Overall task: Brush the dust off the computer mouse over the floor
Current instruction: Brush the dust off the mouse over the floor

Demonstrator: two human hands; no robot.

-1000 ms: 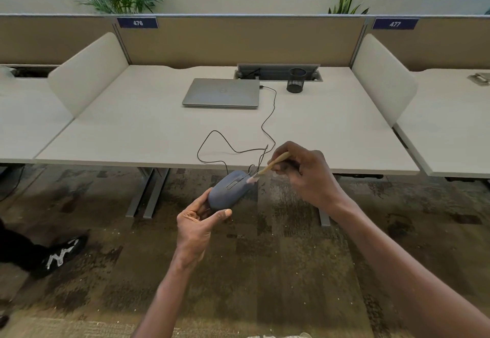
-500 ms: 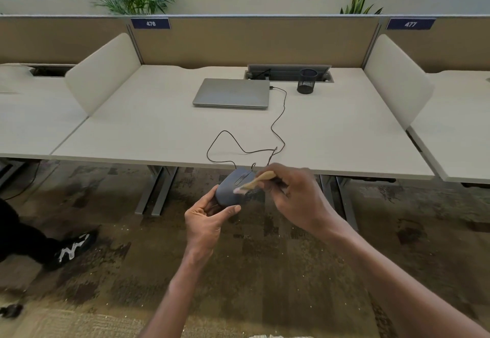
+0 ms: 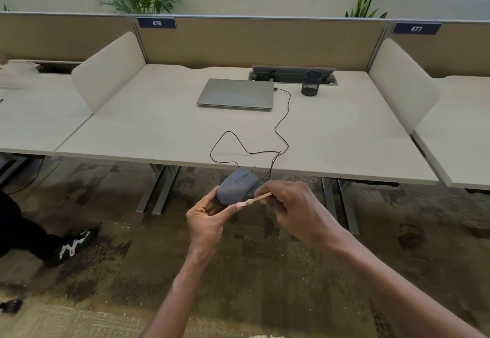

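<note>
**A:** Where is the mouse right now, and what has hold of it?

**B:** The computer mouse [image 3: 237, 186] is in my left hand [image 3: 205, 221], out past the front edge of the desk [image 3: 159, 130] and above the carpeted floor [image 3: 265, 271]. My thumb is on its near left side and my fingers wrap under and along the other side, so that hand is closed around its rear end. My right hand [image 3: 294, 210] is pinched shut on the brush [image 3: 256, 200], a thin wooden stick with a pale tip that sits at the mouse's near right edge, just by my left fingertip.

**A:** How do you expect it to handle?

**B:** Light, I judge, with a hard, smooth plastic shell. It is stiff enough that it won't give under my fingers, but slick enough to twist out if I hold too loosely. The sides are the place to grip, leaving the top and the button seams bare for the bristles.

**A:** Anything to watch?

**B:** The cable [image 3: 281, 125]. It runs from the mouse's front up over the desk edge, loops there, and goes on to the closed laptop [image 3: 236, 93]. It looks slack, but a hard tug could drag on the plug. The brush itself looks slender, so light strokes suit it.
</note>
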